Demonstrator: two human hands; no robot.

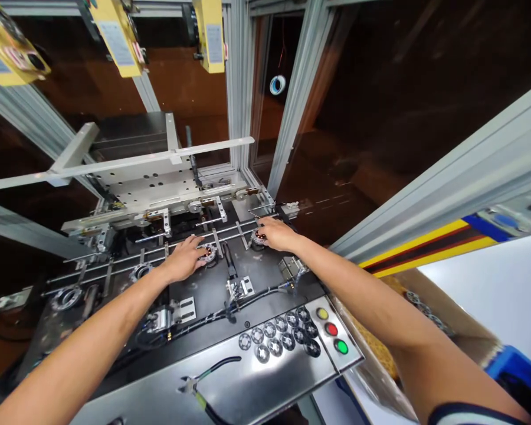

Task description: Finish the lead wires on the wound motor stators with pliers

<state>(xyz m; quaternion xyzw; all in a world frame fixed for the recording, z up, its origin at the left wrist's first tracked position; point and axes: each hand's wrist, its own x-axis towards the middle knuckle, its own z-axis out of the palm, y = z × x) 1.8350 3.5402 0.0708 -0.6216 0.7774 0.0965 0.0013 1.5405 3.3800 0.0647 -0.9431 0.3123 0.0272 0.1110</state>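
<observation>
Machine bed (212,295) — rotors (207,252) under fingers (199,243)

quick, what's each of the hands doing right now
Left hand: fingers curled over a ring-shaped stator part on the fixture, touching it.
Right hand: fingers down on another ring part; grip cannot be told.

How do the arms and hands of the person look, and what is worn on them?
Both forearms are bare, and neither the left hand nor the right hand wears a glove. No watch, ring or bracelet shows. Near the right upper arm, the edge of a short dark sleeve with a thin white stripe appears at the bottom of the picture. No sleeve shows on the left arm.
</observation>
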